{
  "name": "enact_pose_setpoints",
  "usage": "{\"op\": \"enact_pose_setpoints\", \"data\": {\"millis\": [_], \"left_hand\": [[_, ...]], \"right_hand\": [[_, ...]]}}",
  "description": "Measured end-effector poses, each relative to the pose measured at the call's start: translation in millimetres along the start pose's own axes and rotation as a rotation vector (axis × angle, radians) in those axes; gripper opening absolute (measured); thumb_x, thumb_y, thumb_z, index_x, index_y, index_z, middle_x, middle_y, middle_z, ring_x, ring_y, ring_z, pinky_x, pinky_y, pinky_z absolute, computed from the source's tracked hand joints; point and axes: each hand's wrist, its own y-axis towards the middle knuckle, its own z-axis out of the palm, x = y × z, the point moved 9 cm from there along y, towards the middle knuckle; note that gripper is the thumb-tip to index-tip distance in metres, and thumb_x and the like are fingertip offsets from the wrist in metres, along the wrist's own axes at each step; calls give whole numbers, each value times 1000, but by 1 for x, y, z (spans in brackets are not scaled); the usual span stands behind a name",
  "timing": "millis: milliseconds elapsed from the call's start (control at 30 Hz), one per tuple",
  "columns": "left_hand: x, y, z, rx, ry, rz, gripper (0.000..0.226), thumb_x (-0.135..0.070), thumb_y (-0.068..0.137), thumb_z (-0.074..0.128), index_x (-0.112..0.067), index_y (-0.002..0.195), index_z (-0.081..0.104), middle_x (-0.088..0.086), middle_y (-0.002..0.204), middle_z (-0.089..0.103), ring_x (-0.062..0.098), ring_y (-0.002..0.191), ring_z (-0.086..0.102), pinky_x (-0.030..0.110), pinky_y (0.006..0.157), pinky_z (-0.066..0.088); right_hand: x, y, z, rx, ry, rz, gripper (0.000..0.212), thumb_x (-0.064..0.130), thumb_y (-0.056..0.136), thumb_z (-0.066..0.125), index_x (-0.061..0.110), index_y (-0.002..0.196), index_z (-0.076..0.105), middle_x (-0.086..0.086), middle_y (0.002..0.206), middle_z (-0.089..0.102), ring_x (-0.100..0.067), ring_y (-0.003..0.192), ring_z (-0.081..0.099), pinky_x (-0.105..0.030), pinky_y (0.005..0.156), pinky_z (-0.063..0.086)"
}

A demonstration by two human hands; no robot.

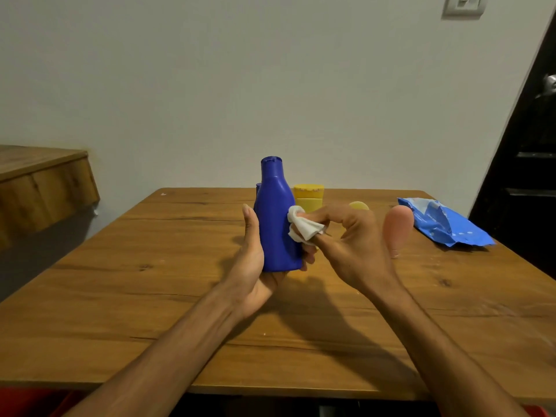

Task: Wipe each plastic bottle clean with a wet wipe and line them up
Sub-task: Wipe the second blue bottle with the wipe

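gripping the blue bottle upright over the middle of the wooden table, the left hand wraps its base — the right hand pinches a wet wipe against its side; a yellow bottle stands near the table's far edge.

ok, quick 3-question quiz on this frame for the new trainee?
1. Multiple choice: what grips the blue bottle? A) left B) right C) nothing, it stands free
2. True or false: the right hand presses a white wipe against the bottle's side.
3. Fill in: the blue wipe packet lies on the table to the person's ___.

Key: 1 A, the left hand. 2 true. 3 right.
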Motion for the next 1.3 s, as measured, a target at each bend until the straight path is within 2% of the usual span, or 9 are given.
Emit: {"op": "enact_pose_setpoints", "data": {"millis": [133, 267, 400, 500, 733, 833, 1000, 1133, 1300], "left_hand": [[-6, 1, -16, -164, 14, 28, 76, -70, 84, 35, -15, 132, 57, 12, 116, 70, 24, 104, 67, 37, 86, 53], [-6, 0, -14, -181, 18, 14, 80, -72, 78, 37, -14, 129, 58, 11, 110, 71, 22, 98, 67, 35, 85, 54], [-6, 1, -12, -166, 26, 1, 80, -72, 75, 39, -12, 124, 60, 10, 100, 72, 21, 89, 68, 36, 82, 54], [-6, 1, -14, -188, -6, 0, 80, -73, 76, 43, -8, 121, 60, 10, 91, 71, 21, 83, 68, 37, 81, 53], [-9, -2, -11, -124, -230, -98, 74, -69, 85, 47, -8, 124, 61, 12, 101, 70, 24, 88, 70, 40, 80, 60], [-16, -1, -12, -128, -340, -102, 79, -67, 81, 55, -4, 129, 57, 13, 105, 65, 23, 93, 64, 40, 108, 43], [-22, -3, -9, -117, -413, -91, 72, -64, 79, 56, -5, 121, 59, 12, 93, 64, 21, 84, 63, 36, 81, 57], [-26, -9, -9, -180, -467, -75, 68, -61, 87, 53, -1, 118, 60, 15, 104, 62, 25, 107, 55, 46, 90, 52], [-27, -11, -9, -194, -526, -76, 66, -58, 87, 56, 1, 116, 57, 13, 105, 62, 24, 111, 55, 48, 88, 53]], "right_hand": [[11, -2, 0, -3, -137, -78, 22, 13, 77, 75, 16, 98, 73, 8, 94, 68, -9, 88, 61, -37, 74, 56], [24, -5, 2, 8, -277, -219, 24, 14, 74, 79, 18, 97, 73, 9, 91, 67, -14, 89, 58, -45, 73, 48], [32, -13, 12, 35, -386, -303, 30, 14, 73, 79, 17, 102, 72, 1, 96, 69, -15, 93, 55, -25, 72, 34], [40, -17, 24, 84, -452, -362, 35, 17, 72, 79, 19, 105, 71, 2, 99, 68, -13, 95, 55, -26, 73, 34], [44, -17, 29, 305, -377, -308, 34, 16, 79, 75, 25, 111, 70, 8, 105, 66, 16, 94, 42, -27, 74, 32], [42, -9, 16, 235, -241, -285, 27, 13, 79, 74, 21, 105, 73, 7, 97, 69, 2, 91, 56, -23, 71, 46], [41, -7, 5, 69, -170, -259, 29, 9, 78, 74, 16, 105, 71, 13, 93, 64, 2, 90, 59, -13, 71, 51], [36, -12, 1, -99, -149, -258, 26, 13, 78, 72, 15, 103, 71, 3, 95, 69, -9, 88, 62, -30, 68, 55], [34, -18, 4, -180, -151, -276, 28, 25, 81, 65, 17, 108, 69, 0, 98, 67, -21, 89, 61, -42, 65, 54]]}}
